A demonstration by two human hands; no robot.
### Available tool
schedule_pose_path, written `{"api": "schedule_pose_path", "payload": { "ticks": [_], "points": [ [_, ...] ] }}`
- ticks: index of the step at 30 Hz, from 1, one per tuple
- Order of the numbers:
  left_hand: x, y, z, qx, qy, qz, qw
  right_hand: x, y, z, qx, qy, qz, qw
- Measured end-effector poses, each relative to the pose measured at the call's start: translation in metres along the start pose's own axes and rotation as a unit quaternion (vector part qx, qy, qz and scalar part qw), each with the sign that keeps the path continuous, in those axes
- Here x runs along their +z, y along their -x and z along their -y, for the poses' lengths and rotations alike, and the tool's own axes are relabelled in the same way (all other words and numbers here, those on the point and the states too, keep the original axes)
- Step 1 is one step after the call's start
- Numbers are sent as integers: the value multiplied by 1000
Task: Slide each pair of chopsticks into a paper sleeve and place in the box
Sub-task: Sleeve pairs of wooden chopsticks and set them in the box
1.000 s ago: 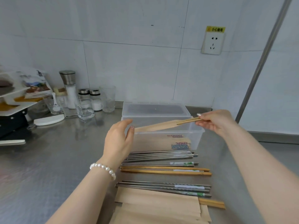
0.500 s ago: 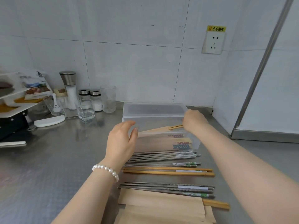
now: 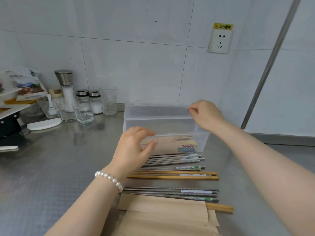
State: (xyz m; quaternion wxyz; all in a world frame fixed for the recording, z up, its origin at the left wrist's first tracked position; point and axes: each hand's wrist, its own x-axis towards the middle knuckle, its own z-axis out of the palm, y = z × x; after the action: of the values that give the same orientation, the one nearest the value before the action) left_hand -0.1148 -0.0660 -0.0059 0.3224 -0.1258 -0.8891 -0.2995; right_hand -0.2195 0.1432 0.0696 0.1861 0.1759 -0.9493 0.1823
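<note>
A clear plastic box (image 3: 202, 143) stands open at the middle of the steel counter, its lid (image 3: 156, 111) tipped back against the wall. A paper-sleeved pair of wooden chopsticks (image 3: 170, 142) lies inside, over a printed sleeve. My left hand (image 3: 134, 149) hovers at the box's front left corner, fingers relaxed and holding nothing. My right hand (image 3: 207, 115) is over the back right corner with curled, empty fingers. Loose steel chopsticks (image 3: 173, 159), a wooden pair (image 3: 179, 175) and more steel pairs (image 3: 170, 193) lie in front of the box. Brown paper sleeves (image 3: 163, 213) are stacked nearest me.
Salt grinder (image 3: 65, 89), two shakers (image 3: 88, 101) and glasses (image 3: 109, 99) stand at the back left. A white dish (image 3: 44, 124) and a rack with plates are further left. A wall socket (image 3: 219, 40) is above the box, a metal pole (image 3: 265, 70) at the right.
Both hands lowered the sleeved chopsticks into the box and let go. The right hand has lifted to the box's back right corner; the left stays at the front left.
</note>
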Motion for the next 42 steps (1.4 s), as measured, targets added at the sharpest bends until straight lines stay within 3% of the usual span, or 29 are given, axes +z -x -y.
{"api": "schedule_pose_path", "payload": {
  "ticks": [3,6,11,16,20,22,25,28,31,33,42],
  "points": [
    [3,2,-6,65,-51,-3,997,-6,24,-1,-38,-79,-50,995],
    [-2,0,-9,80,-79,-31,993,-6,46,-2,-61,-122,-87,987],
    [5,3,-2,53,-101,53,992,10,60,-17,-39,-151,-99,983],
    [8,2,10,23,-131,-1,991,19,66,-38,27,-249,-108,962],
    [10,1,15,-8,-148,-15,989,9,74,-40,12,-260,-37,965],
    [12,1,15,-4,-150,-24,988,-4,79,-36,-3,-256,44,966],
    [8,2,0,37,-88,-30,995,-26,91,-28,1,-194,279,941],
    [7,9,-29,70,54,105,991,-36,102,-15,7,-34,467,883],
    [17,18,-51,77,85,288,951,-31,110,0,14,34,502,864],
    [24,22,-56,94,66,343,932,-26,114,7,19,52,518,854],
    [27,21,-50,49,30,375,925,-8,126,26,-50,180,474,860]
  ]
}}
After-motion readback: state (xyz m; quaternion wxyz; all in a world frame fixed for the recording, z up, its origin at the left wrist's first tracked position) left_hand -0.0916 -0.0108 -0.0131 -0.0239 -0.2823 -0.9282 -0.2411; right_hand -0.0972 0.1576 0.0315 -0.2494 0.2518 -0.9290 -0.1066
